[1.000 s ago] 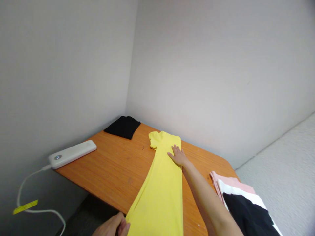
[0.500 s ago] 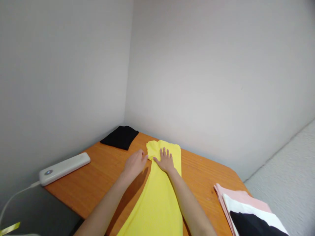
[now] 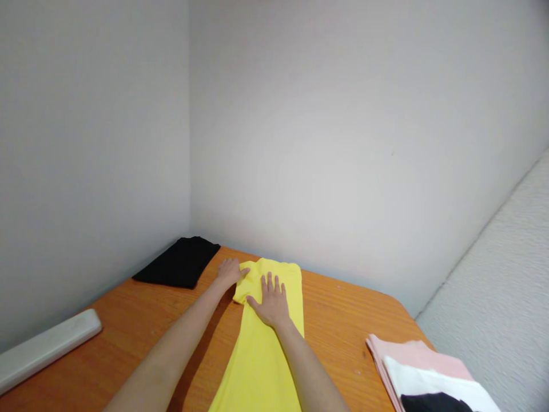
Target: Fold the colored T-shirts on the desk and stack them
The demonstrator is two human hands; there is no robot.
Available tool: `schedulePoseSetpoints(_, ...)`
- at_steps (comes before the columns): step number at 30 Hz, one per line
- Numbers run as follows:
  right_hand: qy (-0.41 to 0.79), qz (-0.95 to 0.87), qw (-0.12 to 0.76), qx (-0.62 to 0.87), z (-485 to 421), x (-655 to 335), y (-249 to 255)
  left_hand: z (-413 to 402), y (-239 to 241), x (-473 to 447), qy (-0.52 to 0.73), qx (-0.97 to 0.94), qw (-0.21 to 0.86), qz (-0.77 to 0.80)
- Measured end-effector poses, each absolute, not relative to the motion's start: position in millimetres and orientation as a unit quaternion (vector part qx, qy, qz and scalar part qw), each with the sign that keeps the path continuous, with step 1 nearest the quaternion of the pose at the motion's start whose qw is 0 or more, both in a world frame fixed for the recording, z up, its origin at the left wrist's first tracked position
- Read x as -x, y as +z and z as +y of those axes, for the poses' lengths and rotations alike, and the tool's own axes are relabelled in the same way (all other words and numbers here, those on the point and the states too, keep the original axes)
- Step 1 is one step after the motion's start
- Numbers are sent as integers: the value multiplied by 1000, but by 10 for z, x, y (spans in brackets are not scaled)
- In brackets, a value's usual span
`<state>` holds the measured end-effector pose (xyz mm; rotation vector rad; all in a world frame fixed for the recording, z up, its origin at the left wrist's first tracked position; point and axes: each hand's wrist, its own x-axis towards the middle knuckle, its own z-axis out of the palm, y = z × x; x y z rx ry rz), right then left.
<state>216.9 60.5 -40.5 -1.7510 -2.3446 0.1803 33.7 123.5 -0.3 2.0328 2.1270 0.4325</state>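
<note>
A yellow T-shirt point(image 3: 266, 355), folded lengthwise into a long strip, lies across the table from the far edge toward me. Its short sleeve sticks out at the far left. My right hand point(image 3: 273, 306) rests flat on the cloth near the far end, fingers spread. At the outer edge of the sleeve is my left hand point(image 3: 229, 272), its thumb lying on the yellow fabric and its fingers beside it over the table, apart from the thumb. The near end of the shirt runs out of view at the bottom.
A folded black garment point(image 3: 178, 263) lies in the far left corner by the wall. The white bar-shaped device point(image 3: 51, 346) is at the left edge. Pink, white and black folded clothes point(image 3: 433, 372) are stacked at right on the wooden table point(image 3: 338, 320).
My left hand has moved from the sleeve's lower corner to its upper outer edge, and its fist has loosened. My right hand stays on the shirt. The view has shifted.
</note>
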Motion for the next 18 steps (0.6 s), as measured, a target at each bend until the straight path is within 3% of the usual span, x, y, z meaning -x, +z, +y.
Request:
schedulePoseSetpoints(10, 63, -796, 114, 591, 635, -2188, -457, 1447, 132, -267, 185, -713, 158, 658)
schedulePoseSetpoints(18, 56, -803, 112, 583, 620, -2179, -407, 1404, 269, -1049, 203, -708, 262, 624)
